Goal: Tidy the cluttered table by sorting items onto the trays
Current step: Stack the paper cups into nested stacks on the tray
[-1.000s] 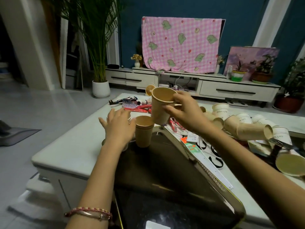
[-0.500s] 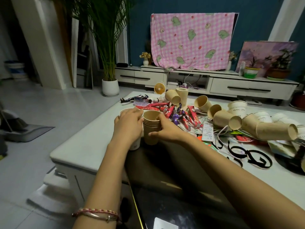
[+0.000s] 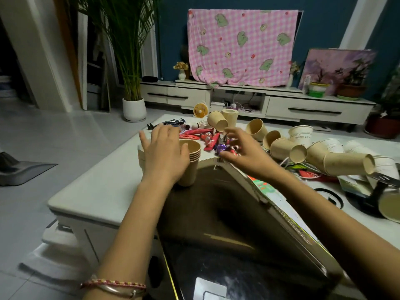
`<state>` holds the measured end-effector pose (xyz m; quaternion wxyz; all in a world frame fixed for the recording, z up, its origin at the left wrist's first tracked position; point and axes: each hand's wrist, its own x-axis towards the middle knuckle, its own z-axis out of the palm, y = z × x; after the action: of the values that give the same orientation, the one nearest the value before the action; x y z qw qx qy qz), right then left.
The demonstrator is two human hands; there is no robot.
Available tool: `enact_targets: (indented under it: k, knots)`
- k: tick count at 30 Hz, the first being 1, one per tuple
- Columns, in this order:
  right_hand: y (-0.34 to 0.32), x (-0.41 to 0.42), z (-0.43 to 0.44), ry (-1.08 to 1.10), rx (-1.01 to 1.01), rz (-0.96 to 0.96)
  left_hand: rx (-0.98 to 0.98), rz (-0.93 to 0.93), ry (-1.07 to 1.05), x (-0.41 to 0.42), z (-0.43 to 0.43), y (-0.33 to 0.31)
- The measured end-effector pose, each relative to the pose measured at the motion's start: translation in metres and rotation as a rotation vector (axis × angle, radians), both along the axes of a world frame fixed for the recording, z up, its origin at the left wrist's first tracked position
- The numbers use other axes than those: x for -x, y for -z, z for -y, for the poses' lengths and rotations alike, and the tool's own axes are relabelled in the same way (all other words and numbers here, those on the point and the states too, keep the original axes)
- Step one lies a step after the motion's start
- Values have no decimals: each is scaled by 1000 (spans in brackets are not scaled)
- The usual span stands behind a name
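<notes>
**Kraft-paper cups: nest them straight**

Head view: the left hand [image 3: 164,152] lies spread-fingered against the stack of brown cups [image 3: 191,163]. The stack stands at the far corner of the dark tray [image 3: 216,224]; on it or just off, I can't tell. The right hand [image 3: 244,152], loosely curled and empty, hovers by the sweet wrappers [image 3: 208,138]. I'd steady the stack, then lift the nearest fallen cup [image 3: 285,149] off the worktop [image 3: 104,187] by its rim.
</notes>
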<state>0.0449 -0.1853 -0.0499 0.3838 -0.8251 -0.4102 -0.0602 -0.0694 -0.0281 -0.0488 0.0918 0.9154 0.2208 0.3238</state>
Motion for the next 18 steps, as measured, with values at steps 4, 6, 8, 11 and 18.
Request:
enact_targets:
  k: [4,6,8,11,18]
  knots:
    - [-21,-47,67,382,-9,233,21,37,252,-16,35,6]
    - [-23,-68,93,492,232,295,14,-4,281,-22,43,13]
    - [-21,-81,108,563,312,205,20,-32,269,-26,44,17]
    - [-13,-90,111,648,369,62,60,-6,257,-27,44,17]
    - [15,-99,103,755,360,-29,40,46,271,-22,47,14]
